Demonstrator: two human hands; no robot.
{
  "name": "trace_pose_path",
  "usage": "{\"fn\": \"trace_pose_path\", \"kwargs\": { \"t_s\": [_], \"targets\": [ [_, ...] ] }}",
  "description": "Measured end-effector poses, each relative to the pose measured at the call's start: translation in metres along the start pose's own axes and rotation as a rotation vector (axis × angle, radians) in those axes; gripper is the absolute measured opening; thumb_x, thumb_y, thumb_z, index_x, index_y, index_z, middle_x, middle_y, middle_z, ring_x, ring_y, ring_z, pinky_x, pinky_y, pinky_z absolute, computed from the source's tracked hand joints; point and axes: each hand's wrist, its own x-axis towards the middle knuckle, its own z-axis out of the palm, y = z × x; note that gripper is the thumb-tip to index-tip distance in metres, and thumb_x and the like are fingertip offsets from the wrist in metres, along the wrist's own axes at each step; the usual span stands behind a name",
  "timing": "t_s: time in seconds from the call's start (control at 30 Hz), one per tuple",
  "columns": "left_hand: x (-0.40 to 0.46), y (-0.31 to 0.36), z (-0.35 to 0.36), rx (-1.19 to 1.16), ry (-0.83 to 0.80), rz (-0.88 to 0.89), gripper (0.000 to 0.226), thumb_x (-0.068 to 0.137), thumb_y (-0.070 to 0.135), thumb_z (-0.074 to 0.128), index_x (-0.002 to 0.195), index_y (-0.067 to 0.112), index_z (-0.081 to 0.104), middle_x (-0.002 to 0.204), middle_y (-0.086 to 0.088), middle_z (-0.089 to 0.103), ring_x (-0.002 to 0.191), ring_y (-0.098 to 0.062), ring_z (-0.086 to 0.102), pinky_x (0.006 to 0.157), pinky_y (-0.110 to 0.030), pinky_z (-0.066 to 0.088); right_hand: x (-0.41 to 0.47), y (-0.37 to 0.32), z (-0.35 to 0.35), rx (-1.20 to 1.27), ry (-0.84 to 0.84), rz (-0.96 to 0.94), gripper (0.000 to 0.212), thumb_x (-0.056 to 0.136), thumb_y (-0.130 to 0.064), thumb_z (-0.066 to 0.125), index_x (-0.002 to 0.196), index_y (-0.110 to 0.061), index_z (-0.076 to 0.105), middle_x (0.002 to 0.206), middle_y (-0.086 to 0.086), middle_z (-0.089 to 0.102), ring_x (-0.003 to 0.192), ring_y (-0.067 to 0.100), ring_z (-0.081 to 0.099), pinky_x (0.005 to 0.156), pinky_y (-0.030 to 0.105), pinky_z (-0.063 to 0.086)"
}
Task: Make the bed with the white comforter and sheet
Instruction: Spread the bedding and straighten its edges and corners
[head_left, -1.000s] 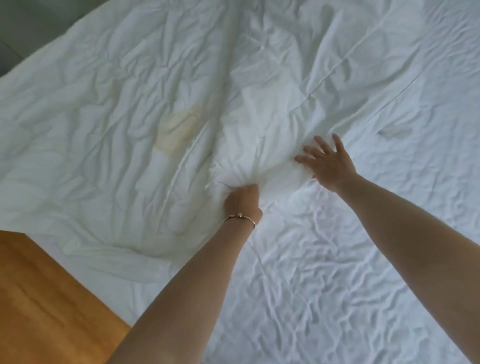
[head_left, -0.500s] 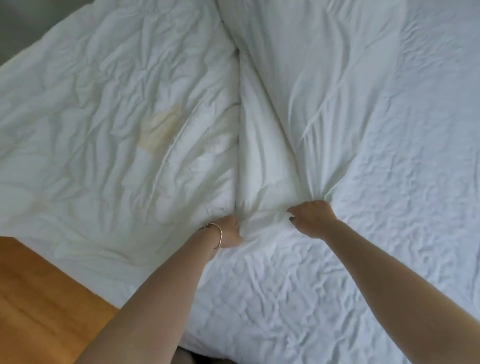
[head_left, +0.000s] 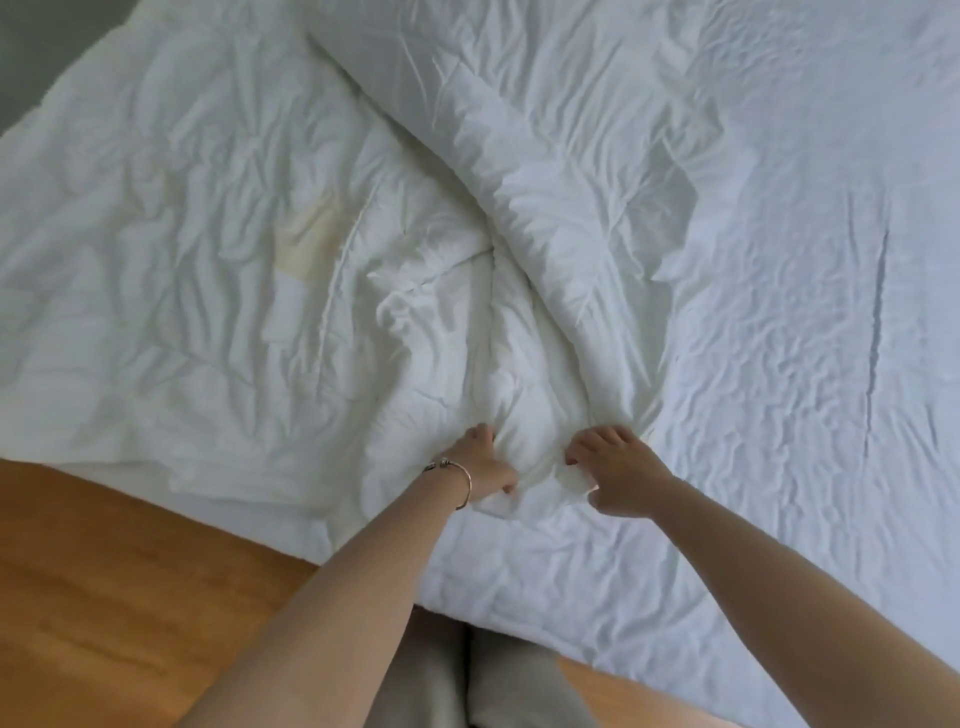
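Two hands: left hand (head_left: 485, 465) and right hand (head_left: 613, 475), each gripping bunched white cloth. One bracelet (head_left: 457, 475), just behind the left fingers, on that wrist. One white comforter (head_left: 260, 291), gathered between and beyond the fingers of both hands, spreading away to the left of the left fingers. One yellowish stain (head_left: 306, 236) on it, well beyond the left fingers. One white sheet (head_left: 779, 389), spread to the right of the right fingers and under both forearms. One wooden floor (head_left: 104, 597), below and left of the left fingers. Two trouser legs (head_left: 467, 686), well behind the fingers, at the lower edge.
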Motion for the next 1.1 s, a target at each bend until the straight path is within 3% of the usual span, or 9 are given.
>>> {"fn": "trace_pose_path", "kwargs": {
  "t_s": [0.17, 0.33, 0.53, 0.67, 0.73, 0.83, 0.9, 0.97, 1.1],
  "targets": [
    [0.010, 0.045, 0.009, 0.003, 0.307, 0.249, 0.067, 0.081, 0.028, 0.060, 0.140, 0.019, 0.030, 0.141, 0.001, 0.030, 0.128, -0.021, 0.036, 0.103, -0.036, 0.036, -0.007, 0.051, -0.020, -0.137, 0.341, 0.111, 0.082, 0.049, 0.004, 0.072, 0.129, -0.013, 0.059, 0.140, 0.007, 0.051, 0.130, 0.031, 0.048, 0.110, 0.044, 0.034],
    [0.043, 0.124, 0.023, 0.049, 0.437, 0.455, 0.082, 0.081, 0.039, 0.065, 0.149, 0.020, 0.023, 0.155, -0.003, 0.019, 0.143, -0.023, 0.017, 0.114, -0.035, 0.024, 0.016, 0.132, -0.056, -0.111, 0.292, 0.221, 0.091, 0.082, 0.004, 0.055, 0.156, -0.015, 0.005, 0.163, 0.002, 0.009, 0.150, 0.021, 0.008, 0.120, 0.036, 0.013],
    [0.106, 0.222, 0.042, 0.232, 0.441, -0.001, 0.122, 0.072, 0.067, 0.063, 0.150, 0.022, -0.019, 0.157, -0.016, -0.024, 0.142, -0.033, -0.029, 0.108, -0.068, -0.004, 0.060, 0.215, -0.078, -0.291, 0.254, 0.097, 0.094, 0.085, -0.003, 0.054, 0.155, -0.032, -0.002, 0.163, -0.005, -0.011, 0.150, 0.023, -0.004, 0.121, 0.046, 0.004],
    [0.138, 0.236, 0.046, 0.354, 0.355, -0.185, 0.113, 0.076, 0.042, 0.066, 0.150, 0.026, -0.018, 0.158, -0.020, -0.013, 0.143, -0.040, -0.021, 0.102, -0.074, -0.004, 0.094, 0.251, -0.085, -0.303, 0.242, 0.068, 0.110, 0.085, -0.016, 0.068, 0.152, -0.035, -0.017, 0.162, -0.007, -0.015, 0.150, 0.024, -0.007, 0.120, 0.050, 0.005],
    [0.149, 0.232, 0.044, 0.308, 0.397, -0.158, 0.091, 0.079, 0.025, 0.062, 0.151, 0.026, 0.006, 0.157, -0.014, 0.012, 0.148, -0.027, 0.000, 0.105, -0.072, -0.004, 0.110, 0.263, -0.087, -0.367, 0.200, 0.047, 0.128, 0.077, -0.038, 0.078, 0.149, -0.028, -0.027, 0.162, -0.007, -0.016, 0.150, 0.023, -0.010, 0.119, 0.051, 0.002],
    [0.153, 0.223, 0.033, -0.062, 0.607, -0.127, 0.044, 0.076, 0.006, 0.052, 0.116, 0.026, 0.058, 0.104, 0.001, 0.062, 0.117, -0.018, 0.052, 0.117, -0.050, -0.005, 0.134, 0.282, -0.099, -0.433, 0.196, 0.002, 0.121, 0.073, -0.057, 0.075, 0.153, -0.034, -0.013, 0.160, -0.005, -0.025, 0.148, 0.024, -0.018, 0.118, 0.055, -0.006],
    [0.151, 0.215, 0.022, -0.302, 0.682, -0.160, 0.023, 0.073, 0.005, 0.050, 0.082, 0.021, 0.064, 0.073, -0.001, 0.063, 0.097, -0.029, 0.060, 0.116, -0.038, 0.017, 0.146, 0.293, -0.116, -0.453, 0.246, -0.075, 0.101, 0.071, -0.064, 0.071, 0.152, -0.044, 0.013, 0.161, -0.004, -0.023, 0.148, 0.024, -0.020, 0.117, 0.055, -0.010],
    [0.148, 0.204, 0.011, -0.580, 0.686, -0.168, 0.021, 0.072, 0.006, 0.049, 0.077, 0.013, 0.068, 0.073, -0.007, 0.067, 0.085, -0.030, 0.063, 0.087, -0.030, 0.046, 0.153, 0.301, -0.134, -0.478, 0.258, -0.147, 0.086, 0.072, -0.070, 0.065, 0.146, -0.045, 0.031, 0.164, -0.005, -0.007, 0.149, 0.022, -0.014, 0.116, 0.053, -0.013],
    [0.132, 0.184, -0.006, -0.744, 0.527, -0.144, 0.028, 0.079, -0.010, 0.041, 0.069, 0.006, 0.061, 0.059, 0.000, 0.054, 0.062, -0.020, 0.053, 0.050, -0.021, 0.041, 0.148, 0.287, -0.141, -0.413, 0.157, -0.169, 0.059, 0.087, -0.067, 0.049, 0.137, -0.037, 0.045, 0.137, -0.009, 0.054, 0.132, 0.016, 0.045, 0.117, 0.041, 0.015]
  ]
}}
